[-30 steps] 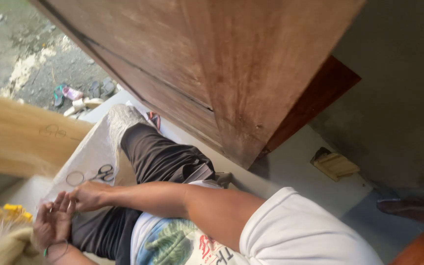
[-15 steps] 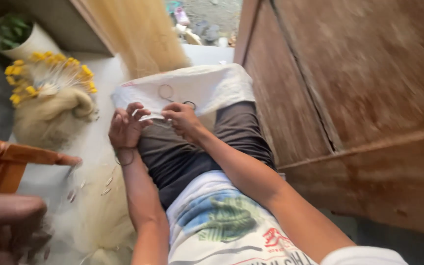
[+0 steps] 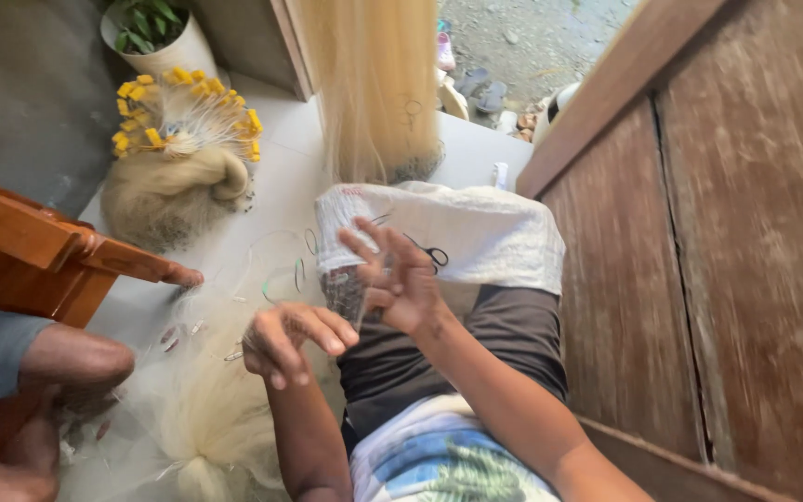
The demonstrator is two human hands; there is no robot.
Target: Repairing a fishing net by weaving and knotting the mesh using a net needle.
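Note:
My left hand (image 3: pixel 295 339) is curled, fingers bent down, and seems to pinch fine pale net (image 3: pixel 344 293) that hangs between my hands. Just above it, my right hand (image 3: pixel 403 277) has its fingers spread apart, thumb beside that patch of net. Both hover over my lap, where a white woven sack (image 3: pixel 476 237) covers my knees. Black-handled scissors (image 3: pixel 435 254) lie on the sack right behind my right hand. Thin loops of clear line (image 3: pixel 281 265) show on the floor to the left.
A heap of pale net (image 3: pixel 202 418) lies at my left on the white floor. A bundle with yellow floats (image 3: pixel 183 121) sits further back, a potted plant (image 3: pixel 155 33) behind it. Another person's leg (image 3: pixel 58 358) and a wooden chair (image 3: pixel 39 246) are left; a wooden door (image 3: pixel 736 260) is right.
The view has swung from the door toward my lap. My hands have drawn apart, the right lifting with fingers spread, the left dropping nearer to me.

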